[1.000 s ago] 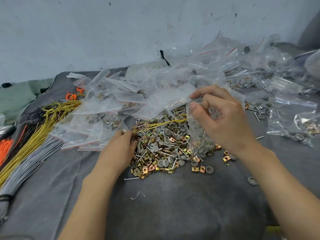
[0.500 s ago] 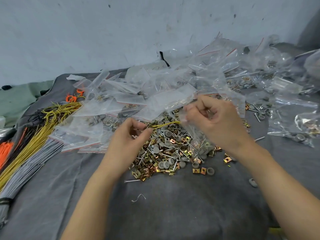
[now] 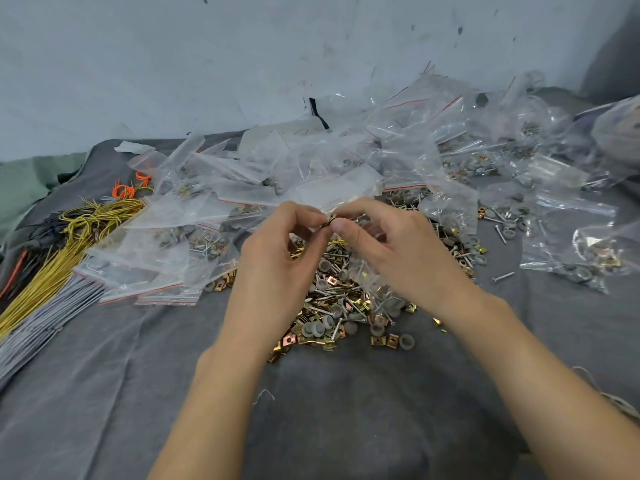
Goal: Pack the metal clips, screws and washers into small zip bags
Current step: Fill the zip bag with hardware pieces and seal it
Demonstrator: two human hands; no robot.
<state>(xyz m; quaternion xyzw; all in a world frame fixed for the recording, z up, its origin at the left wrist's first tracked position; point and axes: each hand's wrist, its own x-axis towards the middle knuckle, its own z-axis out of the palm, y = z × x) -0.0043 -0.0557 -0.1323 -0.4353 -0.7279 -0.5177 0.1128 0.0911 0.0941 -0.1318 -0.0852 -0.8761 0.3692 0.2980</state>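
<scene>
A heap of brass clips, screws and grey washers [image 3: 341, 306] lies on the grey cloth in the middle. Above it my right hand [image 3: 384, 251] holds a small clear zip bag [image 3: 372, 282] by its mouth; the bag hangs down with some parts inside. My left hand [image 3: 280, 258] pinches a small metal clip [image 3: 328, 221] at the bag's mouth, fingertips meeting those of the right hand.
Empty and filled zip bags [image 3: 214, 216] are piled behind and to the left, more filled ones [image 3: 568, 237] to the right. Bundles of yellow, grey and orange ties [image 3: 52, 268] lie at the far left. A wall stands behind. Grey cloth [image 3: 311, 427] lies near me.
My left hand left the heap and rose with a clip to the bag's mouth. My right hand lowered slightly and moved toward the left hand with the bag.
</scene>
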